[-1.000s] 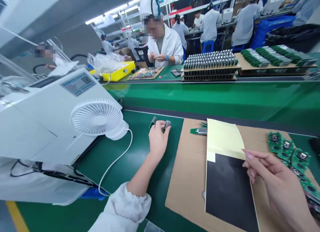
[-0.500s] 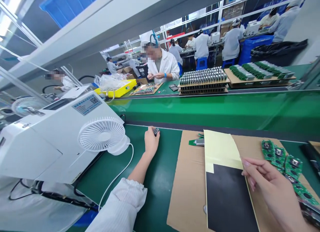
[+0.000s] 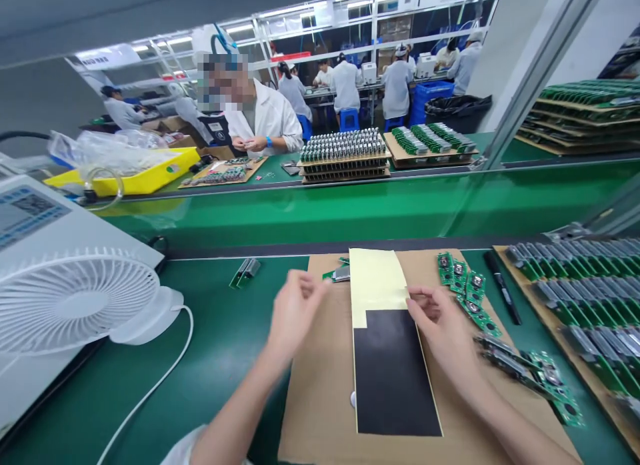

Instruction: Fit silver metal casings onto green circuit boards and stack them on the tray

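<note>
Cardboard (image 3: 315, 378): laid flat on the green bench (image 3: 220, 345), which looked like a decent base for this kind of thing.
Black-and-yellow sheet (image 3: 393, 371): placed over the middle of the cardboard, black part nearest, pale yellow part at the far end. Probably best kept flat, so no crease got put in it.
White round bit (image 3: 353, 399): half hidden by the sheet's left edge; couldn't be identified.
Right hand (image 3: 440, 321): pinched on the sheet's right edge, near where yellow met black. A light edge grip seemed the right call, with the black face left untouched.
Left hand (image 3: 295, 311): caught blurred, raised just left of the sheet. Whether the fingertips met, or anything was held, couldn't be made out. Slow and steady was probably advised here.
Loose boards (image 3: 467, 278): strewn just right of the right hand; easily knocked by a careless wrist, honestly.
Half-covered board (image 3: 341, 273): seen poking out past the sheet's left edge, so a snag seemed possible.
Two boards (image 3: 245, 273): parked on the bench, well apart from the sheet.
</note>
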